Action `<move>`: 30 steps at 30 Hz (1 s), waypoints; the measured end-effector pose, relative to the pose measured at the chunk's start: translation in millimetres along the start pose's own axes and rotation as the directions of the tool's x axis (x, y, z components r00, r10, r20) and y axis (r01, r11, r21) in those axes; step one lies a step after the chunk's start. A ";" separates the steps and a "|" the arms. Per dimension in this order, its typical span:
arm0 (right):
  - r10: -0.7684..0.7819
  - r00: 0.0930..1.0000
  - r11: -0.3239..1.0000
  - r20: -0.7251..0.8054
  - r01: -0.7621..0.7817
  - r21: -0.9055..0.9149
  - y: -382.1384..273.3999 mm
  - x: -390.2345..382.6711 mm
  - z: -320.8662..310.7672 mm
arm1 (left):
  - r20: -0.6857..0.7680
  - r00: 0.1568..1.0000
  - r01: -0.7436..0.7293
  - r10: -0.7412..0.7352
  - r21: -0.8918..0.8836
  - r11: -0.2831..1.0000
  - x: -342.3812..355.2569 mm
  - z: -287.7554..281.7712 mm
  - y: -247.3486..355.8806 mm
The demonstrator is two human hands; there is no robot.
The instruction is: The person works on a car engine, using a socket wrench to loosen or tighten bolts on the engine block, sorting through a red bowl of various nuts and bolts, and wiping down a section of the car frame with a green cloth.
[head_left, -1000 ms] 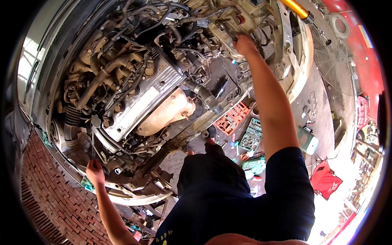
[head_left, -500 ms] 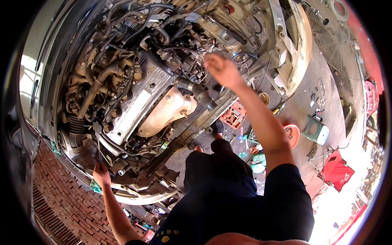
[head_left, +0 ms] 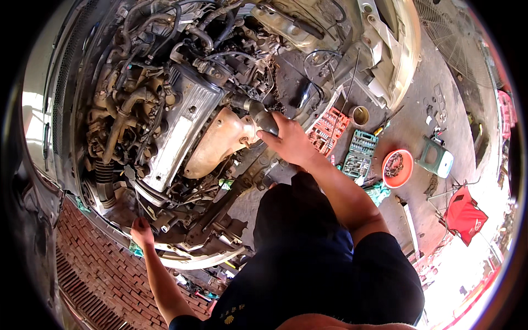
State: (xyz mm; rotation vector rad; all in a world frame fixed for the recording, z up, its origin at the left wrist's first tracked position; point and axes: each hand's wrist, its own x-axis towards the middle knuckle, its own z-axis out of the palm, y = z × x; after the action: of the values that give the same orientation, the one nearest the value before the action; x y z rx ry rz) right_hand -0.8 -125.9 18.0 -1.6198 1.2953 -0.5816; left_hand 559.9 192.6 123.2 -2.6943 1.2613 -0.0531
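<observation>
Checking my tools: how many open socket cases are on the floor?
2: red case right of the right hand, green case farther right; others may be hidden.

Floor: grey | orange tool case lay open, with sockets inside | green tool case lay open just beside | round tin stood near both | orange basin, containing small metal parts, stood farther right

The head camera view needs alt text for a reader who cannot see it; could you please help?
A person's right hand is at the end of a dark hose in an open car engine bay, while the left hand is near the bay's lower-left edge. On the floor are a red tool case and an orange bowl of small parts.
</observation>
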 end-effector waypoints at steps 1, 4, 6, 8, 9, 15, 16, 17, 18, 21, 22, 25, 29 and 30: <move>-0.012 0.999 0.999 0.040 0.011 0.032 2.3 1.2 -1.6 | 0.003 1.000 -0.001 0.001 -0.003 1.000 -0.6 -1.5 1.4; -0.013 1.000 1.000 0.017 0.013 0.003 0.9 1.6 1.0 | -0.025 1.000 -0.016 0.015 -0.025 1.000 -0.5 -2.7 7.1; 0.063 0.993 0.996 0.105 -0.056 -0.065 -1.3 2.8 -3.3 | -0.031 0.999 -0.017 0.016 -0.037 0.999 -0.5 -3.2 10.4; 0.069 0.988 0.996 0.140 -0.078 0.054 9.6 3.1 -7.2 | -0.038 0.999 -0.018 0.016 -0.045 0.999 -2.3 -3.6 7.0; 0.069 0.982 0.981 0.175 -0.098 0.165 16.5 4.3 -9.8 | -0.071 0.997 -0.046 0.042 -0.055 0.997 -2.8 -2.6 5.8; 0.285 0.932 0.410 0.225 -0.331 0.850 80.1 1.4 13.1 | -0.106 0.992 -0.078 0.074 -0.032 0.996 -1.4 0.2 0.9; 0.353 0.911 0.470 0.213 -0.369 0.802 98.0 -3.1 28.3 | -0.093 0.993 -0.077 0.075 -0.025 0.997 -0.6 0.3 2.0; 0.417 0.888 0.526 0.191 -0.407 0.746 111.3 -7.7 40.2 | -0.082 0.994 -0.079 0.077 -0.021 0.997 1.4 0.9 5.5; 0.453 0.867 0.553 0.207 -0.455 0.698 123.3 -12.7 54.0 | -0.052 0.997 -0.051 0.050 -0.012 0.999 1.7 0.3 8.1; 0.532 0.794 0.496 0.293 -0.573 0.652 148.4 -23.4 103.0 | -0.057 0.995 -0.079 0.078 -0.016 0.997 0.1 0.6 -6.2; 0.572 0.760 0.449 0.307 -0.604 0.658 156.3 -23.5 119.0 | -0.047 0.995 -0.088 0.087 -0.011 0.996 1.4 2.8 -4.4; 0.645 0.737 0.140 0.202 -0.374 0.917 145.8 -22.0 159.0 | -0.110 0.980 -0.165 0.165 0.005 0.986 -0.9 5.2 -2.7; 0.722 0.683 0.247 0.111 -0.404 0.881 157.7 -12.1 204.5 | -0.033 0.988 -0.147 0.148 0.014 0.989 8.3 3.8 -10.1; 0.743 0.669 0.390 -0.005 -0.427 0.816 160.1 -12.5 218.8 | -0.022 0.985 -0.169 0.169 0.005 0.986 10.7 3.3 -15.4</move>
State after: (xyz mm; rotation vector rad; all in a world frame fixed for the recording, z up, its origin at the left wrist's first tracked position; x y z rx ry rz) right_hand 97.6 -30.5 -216.2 -0.2353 1.4976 -0.8393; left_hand 578.8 194.5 122.0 -2.5797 1.4902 -0.0633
